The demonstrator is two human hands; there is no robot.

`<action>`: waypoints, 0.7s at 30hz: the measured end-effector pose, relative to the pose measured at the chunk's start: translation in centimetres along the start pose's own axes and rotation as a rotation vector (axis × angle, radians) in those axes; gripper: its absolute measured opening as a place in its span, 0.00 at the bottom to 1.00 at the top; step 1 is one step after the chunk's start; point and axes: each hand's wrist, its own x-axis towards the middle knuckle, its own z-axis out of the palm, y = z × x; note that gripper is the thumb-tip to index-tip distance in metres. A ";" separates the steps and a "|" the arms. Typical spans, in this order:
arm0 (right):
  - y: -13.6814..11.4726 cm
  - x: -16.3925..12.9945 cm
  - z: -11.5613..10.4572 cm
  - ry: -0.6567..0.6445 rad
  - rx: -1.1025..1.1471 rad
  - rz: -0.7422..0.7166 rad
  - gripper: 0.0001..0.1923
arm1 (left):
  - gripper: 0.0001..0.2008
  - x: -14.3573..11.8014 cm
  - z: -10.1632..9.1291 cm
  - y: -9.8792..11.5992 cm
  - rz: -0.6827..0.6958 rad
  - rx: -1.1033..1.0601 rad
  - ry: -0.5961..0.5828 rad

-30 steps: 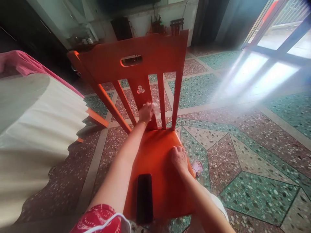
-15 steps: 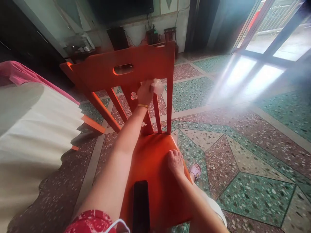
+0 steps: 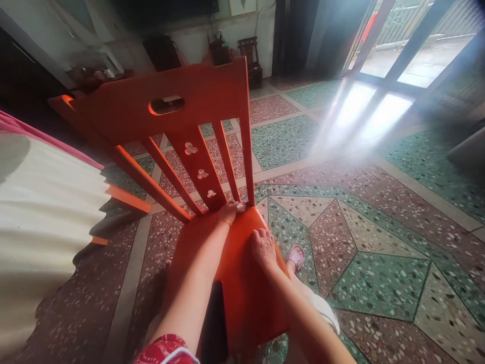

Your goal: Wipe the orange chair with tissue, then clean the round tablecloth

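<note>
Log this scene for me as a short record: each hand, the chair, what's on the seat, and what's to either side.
Left hand: holding a small white wad, material unclear, at the rear of the seat
Right hand: resting on the seat near its right edge, holding nothing visible
Chair: orange-red, slatted back
On seat: dark phone, partly behind the left forearm
Left side: pale tablecloth
Right side: foot in a pale purple shoe, patterned floor

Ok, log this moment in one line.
orange-red wooden chair | left hand: holds whitish wad at rear of seat | right hand: on seat, right side | black rectangular phone: on seat
</note>
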 end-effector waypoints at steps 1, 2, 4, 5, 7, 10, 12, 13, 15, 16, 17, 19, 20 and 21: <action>0.0 0.0 0.1 0.005 0.005 -0.006 0.14 | 0.16 -0.3 0.4 -0.5 -0.035 0.007 -0.024; 0.1 0.1 0.2 0.008 0.010 -0.009 0.14 | 0.16 -0.6 0.5 -1.0 -0.058 0.009 -0.027; 0.1 0.1 0.3 0.012 0.015 -0.005 0.15 | 0.15 -0.9 -1.0 -1.8 -0.031 -0.026 0.042; 0.1 0.1 0.3 0.010 0.017 -0.003 0.15 | 0.14 -0.9 -2.5 -2.0 0.016 -0.070 0.129; 0.1 0.1 0.2 0.003 0.018 0.002 0.15 | 0.14 -0.2 -7.0 -1.5 0.141 -0.206 0.418; 0.0 0.0 -0.1 -0.014 0.014 0.005 0.15 | 0.15 2.3 -14.4 1.3 0.242 -0.333 0.851; 0.0 0.1 -0.1 -0.020 0.007 0.006 0.14 | 0.14 4.2 -17.5 3.6 0.334 -0.324 0.917; 0.1 0.1 0.0 -0.020 0.004 0.005 0.15 | 0.13 4.9 -18.1 4.7 0.369 -0.299 0.904; 0.1 0.1 0.2 -0.014 -0.003 0.005 0.15 | 0.12 5.7 -17.1 6.3 0.404 -0.234 0.805; 0.2 0.1 0.3 -0.009 -0.007 0.003 0.15 | 0.12 5.8 -15.8 6.8 0.405 -0.200 0.737; 0.2 0.1 0.4 -0.006 -0.011 0.001 0.15 | 0.12 5.6 -14.0 7.1 0.399 -0.168 0.663; 0.3 0.1 0.5 -0.010 -0.015 0.001 0.15 | 0.13 4.8 -10.0 7.2 0.373 -0.122 0.526; 0.3 0.1 0.4 -0.016 -0.015 0.004 0.15 | 0.14 4.3 -8.0 7.0 0.358 -0.109 0.464; 0.3 0.2 0.4 -0.023 -0.013 0.008 0.15 | 0.15 3.7 -6.2 6.9 0.344 -0.105 0.406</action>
